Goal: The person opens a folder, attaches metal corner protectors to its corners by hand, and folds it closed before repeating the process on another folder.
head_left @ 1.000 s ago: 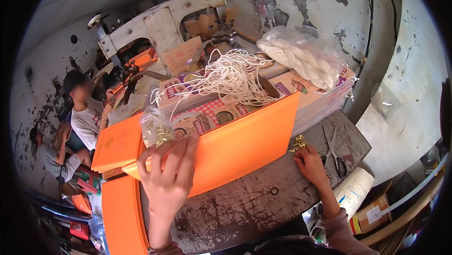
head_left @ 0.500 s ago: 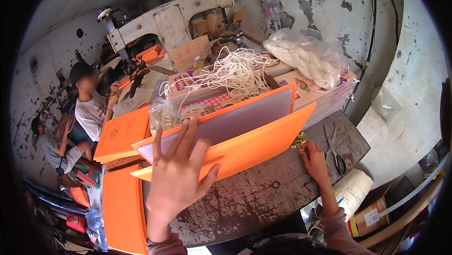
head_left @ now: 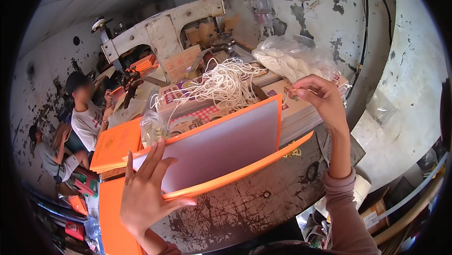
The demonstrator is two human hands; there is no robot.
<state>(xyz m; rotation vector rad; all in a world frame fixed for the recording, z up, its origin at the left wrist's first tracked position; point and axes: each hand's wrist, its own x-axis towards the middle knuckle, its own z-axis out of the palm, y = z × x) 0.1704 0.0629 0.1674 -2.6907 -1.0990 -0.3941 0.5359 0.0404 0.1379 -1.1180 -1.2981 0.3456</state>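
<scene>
An orange folder (head_left: 221, 149) stands open on the dark scratched table (head_left: 235, 217), its pale inner side showing. My left hand (head_left: 148, 191) is spread at the folder's left end, fingers on the rear cover and thumb by the front one. Above the folder's right end, my right hand (head_left: 322, 99) is raised with thumb and fingertips pinched together; what they hold is too small to make out. Small gold metal pieces (head_left: 294, 152) lie on the table beside the folder's right edge. Scissors (head_left: 313, 171) lie partly behind my right forearm.
Tangled white cord (head_left: 226, 83) lies on stacked printed cardboard (head_left: 301, 123) behind the folder. More orange folders (head_left: 115, 144) are stacked at the left, near a plastic bag (head_left: 153, 127). A person in white (head_left: 87, 123) and another in grey (head_left: 47, 149) are further left.
The folder has opened, its front cover tipping towards me. My right hand has risen from the gold pieces to above the folder's right end. My left hand has shifted left and down.
</scene>
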